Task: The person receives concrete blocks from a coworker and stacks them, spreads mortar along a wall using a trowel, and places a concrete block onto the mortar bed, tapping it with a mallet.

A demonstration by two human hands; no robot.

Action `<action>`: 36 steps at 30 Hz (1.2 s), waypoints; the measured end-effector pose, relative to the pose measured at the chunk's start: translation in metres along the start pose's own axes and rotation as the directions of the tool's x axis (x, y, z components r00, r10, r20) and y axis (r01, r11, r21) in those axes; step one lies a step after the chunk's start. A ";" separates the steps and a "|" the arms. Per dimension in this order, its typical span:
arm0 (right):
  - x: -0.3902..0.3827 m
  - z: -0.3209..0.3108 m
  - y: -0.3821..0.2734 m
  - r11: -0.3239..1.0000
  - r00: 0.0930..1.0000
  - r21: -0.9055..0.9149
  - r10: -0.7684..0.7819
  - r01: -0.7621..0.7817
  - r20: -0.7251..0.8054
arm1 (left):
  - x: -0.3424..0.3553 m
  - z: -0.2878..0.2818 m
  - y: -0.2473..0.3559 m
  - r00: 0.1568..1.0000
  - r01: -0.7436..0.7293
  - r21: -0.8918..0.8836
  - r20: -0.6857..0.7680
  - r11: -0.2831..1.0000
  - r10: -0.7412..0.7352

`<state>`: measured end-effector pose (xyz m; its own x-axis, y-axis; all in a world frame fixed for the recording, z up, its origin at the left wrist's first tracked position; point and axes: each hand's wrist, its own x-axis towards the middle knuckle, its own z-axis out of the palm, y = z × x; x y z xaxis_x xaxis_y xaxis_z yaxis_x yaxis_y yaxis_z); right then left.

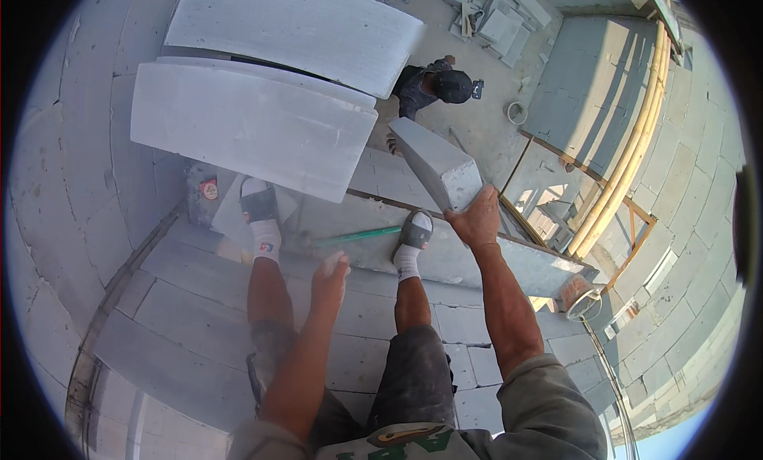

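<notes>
My right hand (pixel 477 220) grips the near end of a grey block (pixel 435 160), which is held tilted above the ledge. A co-worker in dark clothes and a cap (pixel 433 86) is below, with fingers at the block's far end. My left hand (pixel 330 277) is closed, down and to the left of the block; whatever is inside it, if anything, is hidden. A green rod (pixel 366 234) lies on the ledge (pixel 509 261) by my sandalled feet. Two large pale slabs (pixel 253 130) sit ahead of me at the upper left.
Block walls (pixel 87 190) rise on both sides. A hanging bucket (pixel 580 295), long bamboo poles (pixel 624 174) and an opening stand at the right. Offcut slabs (pixel 505 31) and a white bucket (pixel 517 112) are on the lower floor. A block surface (pixel 183 317) lies under me.
</notes>
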<state>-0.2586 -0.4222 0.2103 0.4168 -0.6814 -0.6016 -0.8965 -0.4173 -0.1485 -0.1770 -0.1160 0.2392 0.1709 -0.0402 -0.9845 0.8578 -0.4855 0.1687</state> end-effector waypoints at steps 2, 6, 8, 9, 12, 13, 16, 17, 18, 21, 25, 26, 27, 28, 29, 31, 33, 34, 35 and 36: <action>-0.027 -0.041 -0.003 0.999 0.995 -0.027 -0.049 0.047 -0.087 | -0.001 0.011 -0.001 1.000 0.014 -0.020 0.012 1.000 -0.014; -0.095 -0.170 -0.045 0.942 0.951 0.126 0.309 -0.310 0.025 | -0.010 0.083 -0.043 0.948 0.317 -0.387 0.170 0.866 -0.270; -0.131 -0.219 -0.037 0.900 0.937 0.265 0.349 -0.345 0.034 | -0.028 0.136 -0.074 0.878 0.464 -0.456 0.348 0.760 -0.328; -0.152 -0.244 -0.031 0.887 0.949 0.353 0.316 -0.298 0.005 | -0.051 0.168 -0.070 0.838 0.523 -0.491 0.444 0.697 -0.316; -0.211 -0.316 -0.032 0.824 0.949 0.515 0.309 -0.236 -0.060 | -0.095 0.244 -0.030 0.731 0.658 -0.675 0.679 0.334 -0.070; -0.227 -0.331 -0.033 0.821 0.943 0.522 0.322 -0.232 -0.087 | -0.108 0.253 -0.007 0.707 0.646 -0.718 0.691 0.259 0.151; -0.265 -0.352 -0.044 0.827 0.939 0.533 0.305 -0.179 -0.158 | -0.147 0.246 0.039 0.732 0.585 -0.709 0.671 0.395 0.119; -0.266 -0.352 -0.047 0.836 0.934 0.529 0.294 -0.148 -0.203 | -0.147 0.241 0.040 0.745 0.547 -0.735 0.646 0.401 0.168; -0.268 -0.354 -0.049 0.834 0.939 0.535 0.280 -0.134 -0.201 | -0.152 0.233 0.053 0.751 0.533 -0.745 0.635 0.401 0.180; -0.278 -0.358 -0.054 0.771 0.925 0.615 0.338 -0.166 -0.173 | -0.163 0.201 0.095 0.799 0.445 -0.743 0.582 0.499 0.154; -0.250 -0.356 -0.090 0.804 0.909 0.594 0.224 0.032 -0.352 | -0.146 0.172 0.144 0.760 0.310 -0.765 0.556 0.564 0.337; -0.249 -0.362 -0.104 0.851 0.918 0.523 0.174 0.042 -0.357 | -0.150 0.167 0.145 0.761 0.312 -0.777 0.549 0.546 0.347; -0.246 -0.362 -0.122 0.849 0.914 0.526 0.164 0.060 -0.370 | -0.148 0.160 0.152 0.754 0.302 -0.781 0.546 0.547 0.364; -0.245 -0.365 -0.138 0.872 0.913 0.483 0.132 0.078 -0.386 | -0.148 0.157 0.156 0.753 0.293 -0.806 0.526 0.514 0.395; -0.244 -0.368 -0.150 0.894 0.912 0.438 0.098 0.096 -0.399 | -0.149 0.153 0.161 0.753 0.283 -0.831 0.502 0.478 0.426; -0.253 -0.376 -0.167 0.900 0.904 0.420 0.080 0.115 -0.421 | -0.156 0.149 0.173 0.741 0.294 -0.827 0.514 0.479 0.433; -0.255 -0.377 -0.182 0.905 0.897 0.401 0.054 0.141 -0.438 | -0.157 0.137 0.190 0.732 0.299 -0.829 0.517 0.473 0.444; -0.253 -0.375 -0.188 0.888 0.892 0.425 0.039 0.175 -0.450 | -0.154 0.127 0.199 0.725 0.279 -0.832 0.510 0.480 0.463; -0.249 -0.371 -0.194 0.870 0.887 0.448 0.026 0.208 -0.462 | -0.150 0.116 0.209 0.717 0.260 -0.834 0.504 0.486 0.481; -0.243 -0.366 -0.199 0.870 0.884 0.442 0.016 0.218 -0.468 | -0.146 0.102 0.223 0.713 0.258 -0.838 0.501 0.480 0.491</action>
<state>-0.1266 -0.3934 0.6732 0.4238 -0.8903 -0.1669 -0.7555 -0.2458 -0.6073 -0.0600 -0.3078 0.4161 0.3003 -0.7044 -0.6431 0.8625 0.4885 -0.1324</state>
